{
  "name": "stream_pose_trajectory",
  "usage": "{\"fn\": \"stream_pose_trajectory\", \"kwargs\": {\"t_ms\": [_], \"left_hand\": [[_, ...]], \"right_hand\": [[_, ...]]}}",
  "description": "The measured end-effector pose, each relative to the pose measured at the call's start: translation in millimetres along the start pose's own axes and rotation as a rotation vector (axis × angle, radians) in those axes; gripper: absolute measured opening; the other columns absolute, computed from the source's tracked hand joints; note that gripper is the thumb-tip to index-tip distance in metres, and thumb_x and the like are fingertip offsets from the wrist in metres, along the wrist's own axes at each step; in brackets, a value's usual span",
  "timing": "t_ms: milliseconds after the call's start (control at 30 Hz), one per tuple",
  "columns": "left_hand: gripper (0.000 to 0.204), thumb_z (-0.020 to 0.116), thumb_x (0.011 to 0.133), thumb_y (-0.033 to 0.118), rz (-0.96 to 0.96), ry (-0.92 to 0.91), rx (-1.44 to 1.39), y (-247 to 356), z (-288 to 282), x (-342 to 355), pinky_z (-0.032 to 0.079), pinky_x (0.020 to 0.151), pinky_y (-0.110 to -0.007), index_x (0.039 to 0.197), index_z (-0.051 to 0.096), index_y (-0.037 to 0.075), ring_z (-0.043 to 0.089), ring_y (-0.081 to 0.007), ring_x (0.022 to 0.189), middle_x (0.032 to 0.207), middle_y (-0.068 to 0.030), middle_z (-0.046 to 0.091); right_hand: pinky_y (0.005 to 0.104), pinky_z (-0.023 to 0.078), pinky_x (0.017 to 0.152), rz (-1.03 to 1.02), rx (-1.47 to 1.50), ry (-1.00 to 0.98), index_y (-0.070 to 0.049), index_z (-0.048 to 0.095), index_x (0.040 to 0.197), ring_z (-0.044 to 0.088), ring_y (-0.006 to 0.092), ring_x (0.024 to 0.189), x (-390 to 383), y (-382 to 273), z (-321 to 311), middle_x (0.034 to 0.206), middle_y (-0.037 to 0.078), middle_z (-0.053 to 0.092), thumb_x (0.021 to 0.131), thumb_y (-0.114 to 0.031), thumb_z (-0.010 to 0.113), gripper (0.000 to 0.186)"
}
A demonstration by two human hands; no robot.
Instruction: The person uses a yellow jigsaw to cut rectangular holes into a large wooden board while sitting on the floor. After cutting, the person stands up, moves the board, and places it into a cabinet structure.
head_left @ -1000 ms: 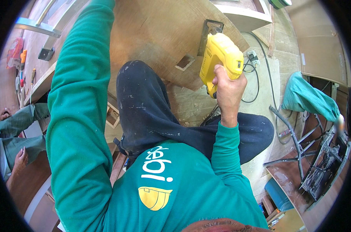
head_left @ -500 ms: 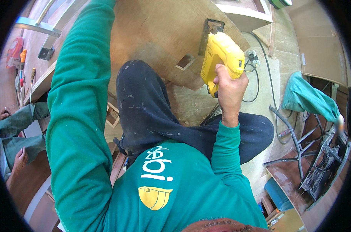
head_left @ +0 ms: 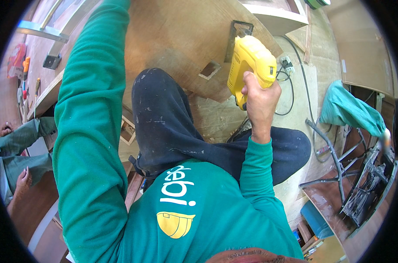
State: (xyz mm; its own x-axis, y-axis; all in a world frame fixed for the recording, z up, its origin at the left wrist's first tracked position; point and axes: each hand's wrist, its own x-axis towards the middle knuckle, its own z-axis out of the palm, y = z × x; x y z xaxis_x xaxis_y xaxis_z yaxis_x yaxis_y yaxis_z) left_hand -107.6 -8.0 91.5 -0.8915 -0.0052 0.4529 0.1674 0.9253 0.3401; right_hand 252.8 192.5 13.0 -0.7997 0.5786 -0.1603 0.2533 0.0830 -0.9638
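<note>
My right hand (head_left: 262,96) is wrapped round the handle of a yellow jigsaw (head_left: 254,55), thumb over the top of the grip. The jigsaw's front end is over a large brown plywood panel (head_left: 181,30), beside a dark-edged rectangular shape (head_left: 230,48) in it. The blade is hidden under the tool's body. Nearer my legs, the panel has a small rectangular cutout (head_left: 209,70). My left arm, in a green sleeve, reaches forward over the panel's left side; its hand lies beyond the upper edge, out of sight.
At right, a black cable (head_left: 310,103) runs from a socket block (head_left: 287,65) past a metal-legged stand (head_left: 334,153) and a teal cloth (head_left: 352,109). Another person's hand (head_left: 23,177) shows at far left. Screwdrivers (head_left: 37,87) and a metal ladder-like frame (head_left: 45,31) are at upper left.
</note>
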Motion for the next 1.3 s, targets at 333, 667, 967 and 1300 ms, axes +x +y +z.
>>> {"fn": "stream_pose_trajectory", "kwargs": {"t_ms": [333, 667, 967, 1300], "left_hand": [[0.048, 0.050, 0.102, 0.040, 0.030, 0.030, 0.034, -1.5, 2.1, 0.3, 0.055, 0.104, -0.050, 0.111, 0.081, 0.005, 0.073, -0.0427, 0.114, 0.123, -0.0230, 0.076], [0.047, 0.050, 0.103, 0.040, 0.068, 0.065, 0.017, -5.2, 5.7, 1.1, 0.056, 0.102, -0.050, 0.110, 0.081, 0.005, 0.074, -0.0428, 0.112, 0.121, -0.0233, 0.077], [0.048, 0.049, 0.103, 0.042, 0.068, 0.063, 0.037, -5.1, 5.5, -0.8, 0.056, 0.102, -0.049, 0.110, 0.081, 0.007, 0.074, -0.0421, 0.112, 0.120, -0.0231, 0.077], [0.049, 0.050, 0.102, 0.043, 0.067, 0.051, 0.016, 0.8, -0.7, -5.9, 0.056, 0.102, -0.049, 0.109, 0.081, 0.006, 0.073, -0.0419, 0.113, 0.120, -0.0221, 0.077]], "right_hand": [[0.0299, 0.054, 0.059, -0.002, 0.009, 0.000, 0.004, 0.072, 0.109, 0.067, 0.0107, 0.064, -6.4, 17.8, -1.5, 0.085, 0.006, 0.075, 0.097, -0.009, 0.073, 0.018], [0.0270, 0.049, 0.059, 0.026, 0.055, 0.047, 0.003, 0.073, 0.100, 0.063, 0.0092, 0.064, -20.7, 22.5, 8.7, 0.078, 0.003, 0.069, 0.098, -0.009, 0.071, 0.012], [0.0267, 0.049, 0.059, 0.031, 0.088, 0.073, 0.003, 0.072, 0.103, 0.062, 0.0088, 0.063, -20.2, 16.8, 14.0, 0.082, 0.003, 0.070, 0.099, -0.007, 0.069, 0.011], [0.0262, 0.047, 0.057, 0.024, 0.080, 0.083, 0.002, 0.072, 0.101, 0.061, 0.0079, 0.061, -16.4, 17.4, 13.7, 0.075, 0.001, 0.067, 0.099, -0.007, 0.068, 0.010]]}}
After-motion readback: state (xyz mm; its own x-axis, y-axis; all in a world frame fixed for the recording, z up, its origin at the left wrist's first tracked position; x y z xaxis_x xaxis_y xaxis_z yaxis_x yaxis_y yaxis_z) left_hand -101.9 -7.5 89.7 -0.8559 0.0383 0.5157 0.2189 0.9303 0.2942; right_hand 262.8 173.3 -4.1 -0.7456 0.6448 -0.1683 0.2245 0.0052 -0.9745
